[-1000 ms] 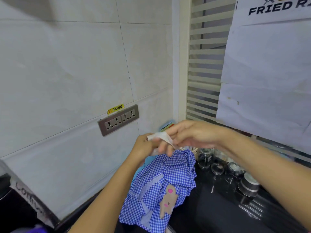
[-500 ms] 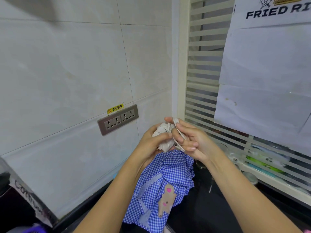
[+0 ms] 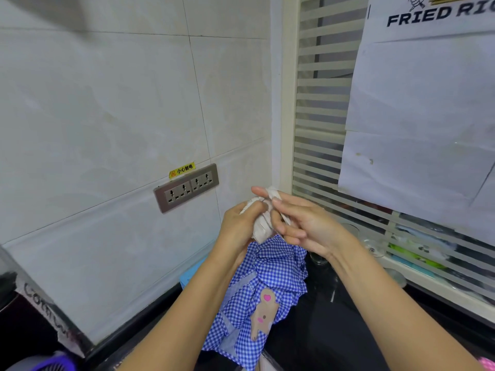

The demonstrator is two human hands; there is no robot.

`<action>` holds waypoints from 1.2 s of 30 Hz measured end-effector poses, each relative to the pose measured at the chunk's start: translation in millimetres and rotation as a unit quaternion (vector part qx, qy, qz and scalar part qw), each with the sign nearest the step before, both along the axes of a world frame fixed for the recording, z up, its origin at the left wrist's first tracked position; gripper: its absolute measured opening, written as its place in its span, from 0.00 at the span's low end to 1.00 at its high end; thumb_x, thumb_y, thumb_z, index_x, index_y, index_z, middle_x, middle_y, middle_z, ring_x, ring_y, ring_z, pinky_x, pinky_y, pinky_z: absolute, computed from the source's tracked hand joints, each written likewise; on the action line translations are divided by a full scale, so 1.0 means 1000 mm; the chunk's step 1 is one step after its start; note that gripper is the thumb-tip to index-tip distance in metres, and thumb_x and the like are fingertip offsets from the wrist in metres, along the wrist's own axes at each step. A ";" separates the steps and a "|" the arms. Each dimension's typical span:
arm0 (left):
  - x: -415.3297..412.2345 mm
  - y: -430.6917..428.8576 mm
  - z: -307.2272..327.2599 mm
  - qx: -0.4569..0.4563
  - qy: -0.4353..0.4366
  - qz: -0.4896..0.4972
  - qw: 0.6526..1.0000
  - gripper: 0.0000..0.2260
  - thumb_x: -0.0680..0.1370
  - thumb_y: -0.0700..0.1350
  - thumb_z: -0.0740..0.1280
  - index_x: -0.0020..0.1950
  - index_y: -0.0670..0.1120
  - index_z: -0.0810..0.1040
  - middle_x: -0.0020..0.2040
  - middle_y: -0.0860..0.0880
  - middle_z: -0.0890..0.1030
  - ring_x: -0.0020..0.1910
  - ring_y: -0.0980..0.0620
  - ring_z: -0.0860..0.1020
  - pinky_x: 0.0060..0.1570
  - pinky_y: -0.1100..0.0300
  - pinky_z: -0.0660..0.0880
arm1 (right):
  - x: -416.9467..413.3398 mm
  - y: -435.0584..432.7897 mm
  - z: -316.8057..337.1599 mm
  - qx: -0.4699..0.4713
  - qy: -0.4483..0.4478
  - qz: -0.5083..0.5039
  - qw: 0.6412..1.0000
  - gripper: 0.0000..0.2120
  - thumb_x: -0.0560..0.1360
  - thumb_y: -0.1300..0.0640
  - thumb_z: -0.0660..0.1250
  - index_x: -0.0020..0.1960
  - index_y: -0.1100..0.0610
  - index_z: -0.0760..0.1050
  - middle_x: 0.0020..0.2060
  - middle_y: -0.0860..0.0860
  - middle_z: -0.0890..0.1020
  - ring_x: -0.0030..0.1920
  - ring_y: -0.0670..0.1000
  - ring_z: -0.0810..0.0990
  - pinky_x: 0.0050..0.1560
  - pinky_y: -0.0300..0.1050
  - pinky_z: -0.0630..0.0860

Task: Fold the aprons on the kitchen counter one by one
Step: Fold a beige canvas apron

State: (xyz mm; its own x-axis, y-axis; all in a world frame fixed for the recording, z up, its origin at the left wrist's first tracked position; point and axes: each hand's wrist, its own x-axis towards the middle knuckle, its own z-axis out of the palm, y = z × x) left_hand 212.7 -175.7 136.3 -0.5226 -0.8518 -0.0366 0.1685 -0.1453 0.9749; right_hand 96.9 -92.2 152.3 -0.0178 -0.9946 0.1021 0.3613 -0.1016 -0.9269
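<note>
A: Two broad surfaces are seen behind everything. Which ones?

B: A pale tiled wall (image 3: 107, 116) is seen on the left. On the right, a white paper poster printed with black letters (image 3: 417, 116) is hung over a white slatted screen (image 3: 321, 103).

A: And below them?

B: A glossy black counter (image 3: 334, 330) is seen along the bottom, right of the arms.

A: Where is the apron found?

B: The blue-and-white checked cloth apron (image 3: 267, 277) is held up above the counter, near the wall corner. It is hung crumpled from the hands, and a beige animal-shaped patch (image 3: 263, 311) is shown on its front. Whether its lower end touches the counter cannot be told.

A: How are the hands placed?

B: They are held close together at the apron's top. A bunched white fabric strap (image 3: 261, 228) is gripped in the curled left hand (image 3: 241, 226), and a loose length of it is pinched by the fingers of the right hand (image 3: 308, 226).

A: Anything smaller?

B: A grey double socket plate (image 3: 186, 187) is set in the wall, and a yellow warning sticker (image 3: 182, 168) is stuck just above it.
</note>
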 end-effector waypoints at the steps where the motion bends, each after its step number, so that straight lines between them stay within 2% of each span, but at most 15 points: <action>1: 0.000 -0.001 0.002 0.009 0.003 0.023 1.000 0.05 0.75 0.40 0.67 0.44 0.40 0.82 0.38 0.41 0.83 0.40 0.44 0.81 0.42 0.53 0.77 | 0.001 0.001 0.001 -0.011 0.016 -0.051 0.999 0.15 0.75 0.58 0.62 0.60 0.60 0.77 0.26 0.52 0.73 0.22 0.43 0.65 0.24 0.34 0.70; 3: 0.000 -0.002 0.007 0.035 0.024 0.039 0.998 0.06 0.75 0.39 0.66 0.42 0.40 0.82 0.36 0.44 0.83 0.37 0.48 0.80 0.40 0.55 0.76 | 0.000 0.004 0.004 -0.022 0.046 -0.163 0.985 0.06 0.74 0.61 0.67 0.48 0.63 0.79 0.27 0.51 0.77 0.28 0.47 0.72 0.33 0.36 0.76; 4: 0.001 -0.002 0.010 0.040 0.034 0.037 0.998 0.07 0.76 0.39 0.66 0.41 0.40 0.82 0.36 0.44 0.83 0.37 0.47 0.80 0.42 0.54 0.76 | 0.000 0.007 0.006 -0.024 0.063 -0.210 0.976 0.03 0.74 0.63 0.68 0.45 0.64 0.78 0.28 0.51 0.79 0.30 0.47 0.75 0.36 0.37 0.77; 7: 0.002 0.002 0.012 0.007 0.049 0.048 0.998 0.10 0.77 0.37 0.63 0.39 0.41 0.82 0.37 0.44 0.84 0.38 0.48 0.80 0.43 0.55 0.76 | 0.006 0.013 0.010 -0.032 0.099 -0.309 0.945 0.01 0.74 0.67 0.68 0.43 0.65 0.77 0.27 0.52 0.81 0.27 0.46 0.77 0.32 0.35 0.76; 10: 0.002 0.007 0.013 -0.031 0.052 0.074 0.995 0.11 0.77 0.36 0.63 0.37 0.42 0.81 0.39 0.43 0.82 0.41 0.47 0.79 0.43 0.54 0.74 | 0.013 0.011 0.010 -0.045 0.140 -0.393 0.908 0.04 0.74 0.69 0.65 0.41 0.63 0.75 0.25 0.51 0.80 0.24 0.45 0.76 0.29 0.35 0.75; 13: 0.006 0.007 0.013 -0.100 0.032 0.068 0.992 0.10 0.76 0.35 0.64 0.39 0.42 0.81 0.38 0.46 0.82 0.39 0.52 0.79 0.38 0.61 0.74 | 0.014 0.008 0.007 -0.032 0.169 -0.439 0.882 0.05 0.74 0.66 0.65 0.40 0.61 0.75 0.24 0.50 0.80 0.23 0.44 0.76 0.28 0.36 0.75; 16: 0.013 0.005 0.013 -0.186 -0.015 0.001 0.982 0.10 0.76 0.33 0.65 0.39 0.45 0.81 0.32 0.55 0.82 0.31 0.60 0.77 0.31 0.68 0.72 | 0.003 0.002 0.003 0.027 0.193 -0.440 0.877 0.07 0.73 0.63 0.67 0.37 0.62 0.78 0.24 0.49 0.78 0.24 0.45 0.74 0.27 0.37 0.71; 18: 0.015 0.003 0.012 -0.202 -0.044 -0.023 0.978 0.11 0.76 0.34 0.65 0.39 0.46 0.82 0.30 0.56 0.82 0.30 0.62 0.77 0.31 0.68 0.72 | -0.007 -0.001 0.002 0.076 0.212 -0.404 0.887 0.10 0.72 0.60 0.68 0.39 0.67 0.79 0.29 0.54 0.77 0.28 0.49 0.72 0.29 0.40 0.68; 20: 0.014 0.002 0.010 -0.197 -0.044 0.018 0.979 0.11 0.77 0.35 0.66 0.38 0.47 0.82 0.30 0.56 0.81 0.30 0.61 0.77 0.31 0.68 0.73 | -0.010 -0.001 0.001 0.107 0.209 -0.350 0.907 0.11 0.75 0.58 0.67 0.41 0.65 0.80 0.30 0.55 0.76 0.28 0.49 0.70 0.26 0.37 0.67; 22: 0.010 -0.001 0.008 -0.157 -0.010 0.086 0.984 0.10 0.77 0.37 0.66 0.37 0.46 0.81 0.31 0.54 0.81 0.31 0.58 0.78 0.31 0.68 0.74 | -0.004 -0.003 0.000 0.118 0.212 -0.320 0.916 0.10 0.78 0.57 0.64 0.40 0.60 0.77 0.29 0.53 0.75 0.25 0.48 0.72 0.24 0.37 0.68; 26: 0.001 -0.001 -0.001 -0.083 0.041 0.137 0.986 0.09 0.77 0.38 0.66 0.39 0.45 0.81 0.33 0.52 0.83 0.33 0.56 0.80 0.33 0.66 0.76 | 0.010 -0.012 -0.006 0.103 0.173 -0.338 0.919 0.07 0.81 0.59 0.58 0.47 0.61 0.69 0.36 0.57 0.78 0.24 0.48 0.78 0.27 0.41 0.78; 29: 0.001 -0.004 -0.001 -0.115 0.045 0.164 0.979 0.08 0.77 0.38 0.67 0.40 0.47 0.82 0.35 0.52 0.83 0.34 0.56 0.79 0.34 0.64 0.76 | 0.016 -0.012 -0.009 0.106 0.154 -0.299 0.936 0.04 0.81 0.62 0.58 0.51 0.62 0.70 0.38 0.58 0.79 0.26 0.48 0.80 0.31 0.41 0.80; 31: 0.003 -0.010 0.003 -0.137 0.036 0.150 0.978 0.09 0.77 0.38 0.67 0.40 0.47 0.81 0.34 0.53 0.82 0.33 0.58 0.78 0.33 0.65 0.75 | 0.022 -0.012 -0.012 0.101 0.129 -0.278 0.947 0.04 0.81 0.63 0.58 0.52 0.63 0.71 0.37 0.58 0.78 0.26 0.48 0.79 0.30 0.39 0.79; 33: 0.002 -0.013 0.007 -0.096 0.039 0.107 0.989 0.08 0.78 0.38 0.65 0.41 0.44 0.81 0.36 0.50 0.83 0.36 0.55 0.80 0.36 0.64 0.77 | 0.025 -0.011 -0.012 0.068 0.105 -0.292 0.948 0.05 0.81 0.65 0.57 0.50 0.61 0.72 0.38 0.58 0.79 0.26 0.47 0.79 0.29 0.38 0.78; 36: 0.000 -0.017 0.009 0.059 0.088 0.030 0.994 0.10 0.80 0.41 0.60 0.47 0.39 0.79 0.43 0.43 0.84 0.42 0.50 0.82 0.40 0.60 0.80 | 0.030 -0.012 -0.010 -0.007 0.121 -0.326 0.938 0.09 0.80 0.67 0.57 0.49 0.59 0.73 0.37 0.57 0.80 0.27 0.48 0.79 0.29 0.39 0.78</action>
